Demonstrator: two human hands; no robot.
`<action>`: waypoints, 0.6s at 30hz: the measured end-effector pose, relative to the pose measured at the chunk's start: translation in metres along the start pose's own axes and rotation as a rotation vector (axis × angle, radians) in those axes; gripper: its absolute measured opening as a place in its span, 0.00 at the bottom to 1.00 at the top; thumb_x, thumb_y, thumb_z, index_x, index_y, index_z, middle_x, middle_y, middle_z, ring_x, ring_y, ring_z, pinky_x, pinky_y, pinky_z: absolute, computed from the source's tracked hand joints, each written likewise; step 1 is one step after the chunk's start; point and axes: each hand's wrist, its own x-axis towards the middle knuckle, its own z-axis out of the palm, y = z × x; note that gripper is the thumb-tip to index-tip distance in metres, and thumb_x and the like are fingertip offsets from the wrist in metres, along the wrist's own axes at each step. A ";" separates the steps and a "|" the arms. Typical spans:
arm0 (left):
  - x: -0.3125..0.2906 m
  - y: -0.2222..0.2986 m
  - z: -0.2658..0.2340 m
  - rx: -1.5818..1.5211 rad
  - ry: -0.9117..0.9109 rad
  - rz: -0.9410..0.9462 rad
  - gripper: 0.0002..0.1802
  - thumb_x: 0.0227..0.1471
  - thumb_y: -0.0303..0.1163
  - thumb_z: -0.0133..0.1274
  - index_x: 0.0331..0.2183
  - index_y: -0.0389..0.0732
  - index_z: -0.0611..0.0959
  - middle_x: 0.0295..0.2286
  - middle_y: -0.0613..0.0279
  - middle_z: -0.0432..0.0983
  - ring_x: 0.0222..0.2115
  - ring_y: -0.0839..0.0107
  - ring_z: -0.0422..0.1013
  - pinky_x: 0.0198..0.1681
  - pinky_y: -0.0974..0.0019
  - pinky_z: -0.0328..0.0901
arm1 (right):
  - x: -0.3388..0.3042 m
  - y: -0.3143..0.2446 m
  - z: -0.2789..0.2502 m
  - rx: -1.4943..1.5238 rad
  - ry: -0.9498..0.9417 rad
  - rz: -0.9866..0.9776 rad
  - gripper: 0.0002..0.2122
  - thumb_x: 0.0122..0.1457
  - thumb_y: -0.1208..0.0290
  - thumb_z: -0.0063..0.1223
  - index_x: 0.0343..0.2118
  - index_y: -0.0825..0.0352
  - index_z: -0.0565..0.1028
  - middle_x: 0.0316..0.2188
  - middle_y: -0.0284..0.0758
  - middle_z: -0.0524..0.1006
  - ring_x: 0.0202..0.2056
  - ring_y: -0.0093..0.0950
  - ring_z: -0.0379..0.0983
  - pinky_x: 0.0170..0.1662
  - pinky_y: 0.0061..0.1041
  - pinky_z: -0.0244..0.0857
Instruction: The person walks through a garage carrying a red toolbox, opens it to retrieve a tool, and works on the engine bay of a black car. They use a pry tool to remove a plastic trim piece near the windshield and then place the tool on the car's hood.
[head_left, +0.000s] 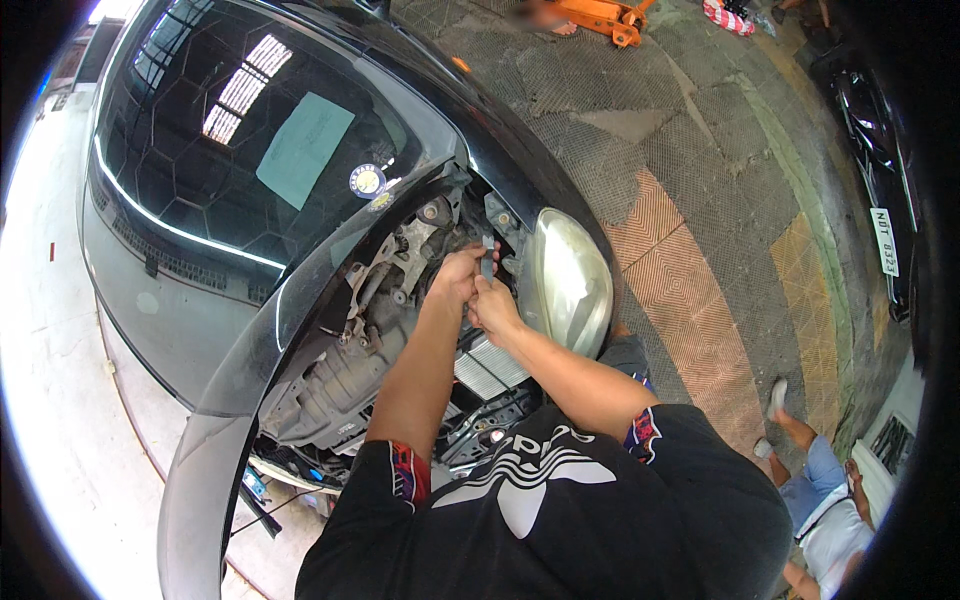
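Observation:
Both of my hands are over the open engine bay, close together beside the headlight [573, 280]. Between them is a narrow grey flat piece [488, 262], perhaps metal; its exact kind is not clear. My left hand [459, 273] is closed about it, with fingertips showing past its far edge. Just nearer to me, my right hand [492, 304] pinches its lower end, thumb on top. Under my wrists lies the finned radiator [490, 369]. The engine [335, 385] is to the left of my left forearm.
The raised hood [225, 400] stands along the left of the bay, with the windshield [250, 130] beyond it. An orange floor jack [605, 18] is at the top. A person [830, 510] is at the lower right, and another dark car [875, 170] at the right edge.

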 end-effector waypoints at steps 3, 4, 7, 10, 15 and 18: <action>-0.001 0.001 0.002 0.028 0.001 0.015 0.11 0.65 0.23 0.42 0.46 0.31 0.75 0.37 0.54 0.78 0.32 0.68 0.73 0.36 0.63 0.74 | 0.004 0.006 -0.002 0.136 -0.046 -0.009 0.12 0.73 0.63 0.36 0.34 0.64 0.64 0.18 0.29 0.63 0.13 0.23 0.56 0.16 0.28 0.50; -0.002 0.002 0.003 0.038 -0.004 0.013 0.11 0.65 0.23 0.42 0.46 0.31 0.75 0.37 0.54 0.78 0.32 0.68 0.73 0.36 0.63 0.74 | 0.005 0.009 -0.003 0.131 -0.030 -0.010 0.12 0.73 0.63 0.36 0.34 0.64 0.64 0.18 0.29 0.63 0.13 0.23 0.56 0.16 0.27 0.50; -0.003 0.001 0.004 0.011 0.013 0.003 0.11 0.65 0.23 0.42 0.46 0.31 0.74 0.37 0.55 0.77 0.31 0.69 0.73 0.36 0.64 0.74 | 0.002 0.010 -0.001 0.088 0.008 -0.016 0.12 0.73 0.63 0.36 0.34 0.64 0.65 0.19 0.29 0.63 0.13 0.22 0.55 0.16 0.27 0.50; -0.008 0.002 0.004 -0.007 0.026 -0.014 0.11 0.65 0.23 0.43 0.48 0.32 0.72 0.37 0.56 0.78 0.31 0.69 0.73 0.35 0.64 0.74 | -0.001 0.010 0.000 0.016 0.026 -0.036 0.12 0.74 0.63 0.35 0.34 0.64 0.65 0.18 0.28 0.62 0.13 0.21 0.55 0.16 0.26 0.49; -0.006 -0.001 0.003 -0.009 0.012 -0.004 0.14 0.65 0.24 0.43 0.51 0.33 0.70 0.38 0.57 0.78 0.31 0.69 0.73 0.35 0.65 0.74 | 0.012 0.023 -0.013 -0.003 -0.012 -0.059 0.13 0.73 0.63 0.37 0.35 0.67 0.69 0.19 0.35 0.68 0.15 0.28 0.63 0.19 0.32 0.56; -0.001 -0.003 0.008 -0.002 0.011 0.007 0.13 0.65 0.24 0.43 0.50 0.33 0.72 0.37 0.58 0.77 0.31 0.69 0.72 0.35 0.65 0.74 | 0.041 0.046 -0.034 -0.523 0.105 -0.397 0.14 0.72 0.64 0.39 0.31 0.68 0.69 0.19 0.33 0.69 0.17 0.27 0.65 0.21 0.31 0.59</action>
